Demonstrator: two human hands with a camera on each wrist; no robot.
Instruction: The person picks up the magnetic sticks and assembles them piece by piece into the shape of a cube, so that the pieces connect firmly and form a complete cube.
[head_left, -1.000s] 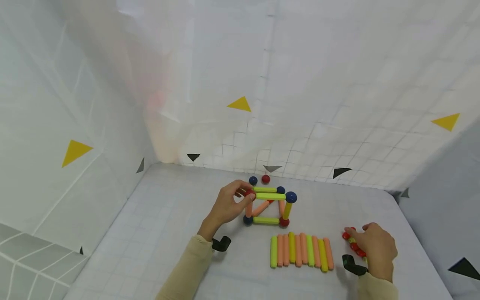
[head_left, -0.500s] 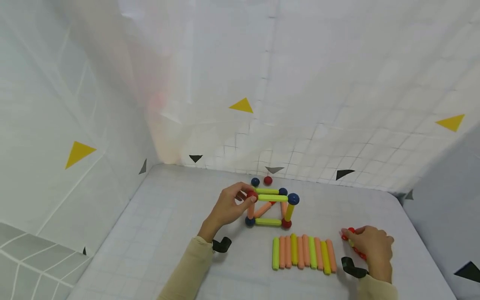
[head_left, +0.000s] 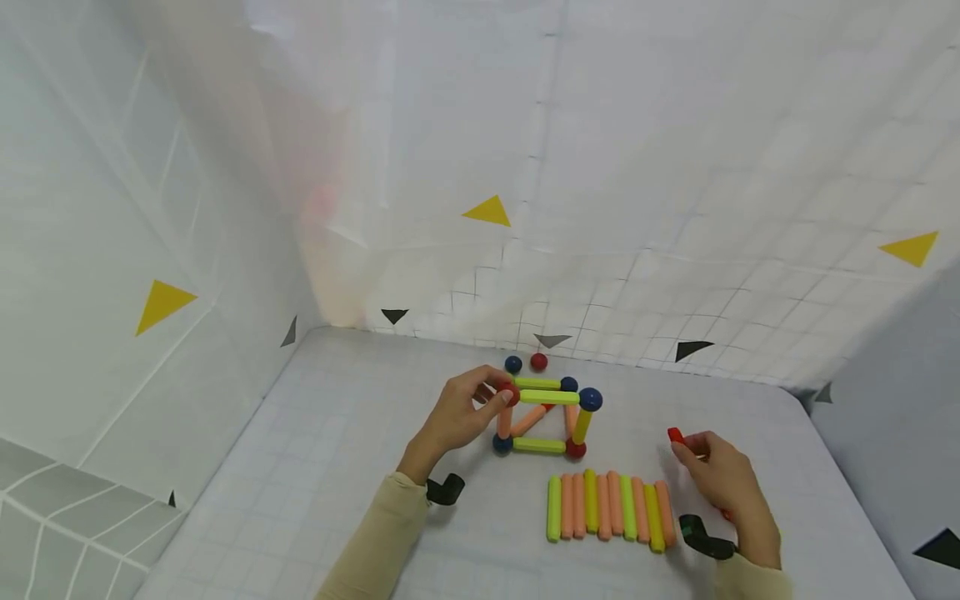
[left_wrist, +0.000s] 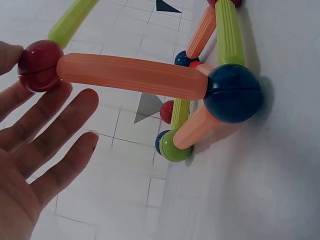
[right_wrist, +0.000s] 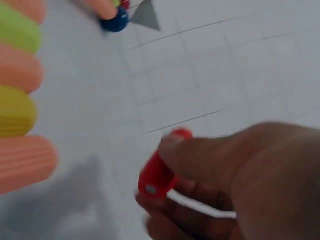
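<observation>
A frame of green and orange sticks (head_left: 546,397) joined by blue and red balls stands mid-table. My left hand (head_left: 498,392) pinches the red ball (head_left: 512,392) at its upper left corner. In the left wrist view that ball (left_wrist: 40,65) sits between the thumb and the fingers (left_wrist: 60,120), with an orange stick (left_wrist: 132,76) running from it to a blue ball (left_wrist: 232,92). My right hand (head_left: 681,447) hovers to the right of the frame, pinching a small red piece (head_left: 676,435). The right wrist view shows this piece (right_wrist: 155,180) blurred between thumb and fingers.
A row of several green, orange and yellow sticks (head_left: 607,504) lies in front of the frame. A loose blue ball (head_left: 513,364) and a loose red ball (head_left: 538,361) sit behind it. White gridded walls (head_left: 225,250) enclose the table on three sides.
My right hand has risen off the cluster of red balls at the right, carrying one red piece up and slightly left. The left hand has kept its hold on the corner ball.
</observation>
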